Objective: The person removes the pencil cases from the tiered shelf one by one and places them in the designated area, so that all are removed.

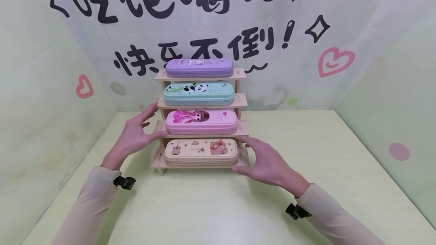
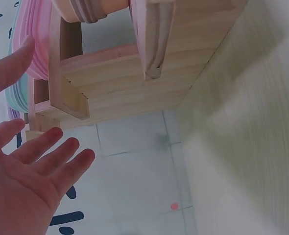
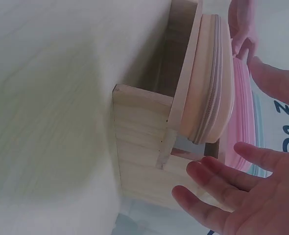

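A stepped wooden rack [image 1: 159,158] stands on the table, one zippered pencil case per tier. From top to bottom they are purple [image 1: 199,69], mint with a panda [image 1: 194,94], pink with a doll-like girl [image 1: 201,126] and cream with small bears [image 1: 190,156]. My left hand [image 1: 134,134] is at the rack's left side, thumb near the pink case's end. At the right side, my right hand [image 1: 267,162] has its thumb and fingers spread near the cream case's end. Both wrist views show extended fingers gripping nothing. Whether any fingertip touches the rack, I cannot tell.
The pale table [image 1: 211,207] runs back to a printed cloth backdrop [image 1: 286,67] with dark lettering and pink hearts. Cloth walls rise along both sides. A black clip-like device [image 1: 124,182] sits at the left wrist, another [image 1: 297,211] at the right.
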### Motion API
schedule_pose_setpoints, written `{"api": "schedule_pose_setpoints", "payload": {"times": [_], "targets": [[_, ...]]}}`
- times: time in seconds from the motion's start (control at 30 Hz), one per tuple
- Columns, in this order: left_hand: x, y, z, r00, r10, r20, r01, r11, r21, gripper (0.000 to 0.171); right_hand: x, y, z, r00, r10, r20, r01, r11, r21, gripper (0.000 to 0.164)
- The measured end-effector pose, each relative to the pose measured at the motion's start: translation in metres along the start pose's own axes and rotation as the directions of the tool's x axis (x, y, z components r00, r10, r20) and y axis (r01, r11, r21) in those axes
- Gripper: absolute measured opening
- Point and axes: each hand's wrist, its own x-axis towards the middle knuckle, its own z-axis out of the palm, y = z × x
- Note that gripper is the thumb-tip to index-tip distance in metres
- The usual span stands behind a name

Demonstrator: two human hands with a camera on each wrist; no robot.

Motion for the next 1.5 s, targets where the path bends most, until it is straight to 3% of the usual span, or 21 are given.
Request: {"api": "schedule_pose_setpoints", "payload": {"times": [0.37, 0.73, 1.2, 1.5], "targets": [[0.003, 0.0, 0.007, 0.999, -0.027, 0.018, 0.028, 0.998, -0.051, 0.107, 0.008, 0.0, 0.009, 1.0, -0.03, -0.007, 0.03, 0.996, 0.082, 0.086], [0.004, 0.001, 0.007, 0.999, -0.037, 0.032, 0.039, 0.997, -0.072, 0.109, 0.012, -0.001, 0.015, 1.0, 0.002, 0.008, -0.002, 0.997, 0.083, 0.085], [0.003, -0.004, 0.009, 0.999, -0.041, 0.032, 0.043, 0.996, -0.083, 0.112, 0.013, 0.0, 0.018, 1.0, 0.002, -0.029, -0.002, 1.0, 0.029, 0.08], [0.002, -0.004, 0.008, 0.998, -0.044, 0.036, 0.048, 0.994, -0.1, 0.112, 0.014, -0.003, 0.019, 0.999, -0.011, -0.037, 0.015, 0.994, 0.105, 0.074]]}}
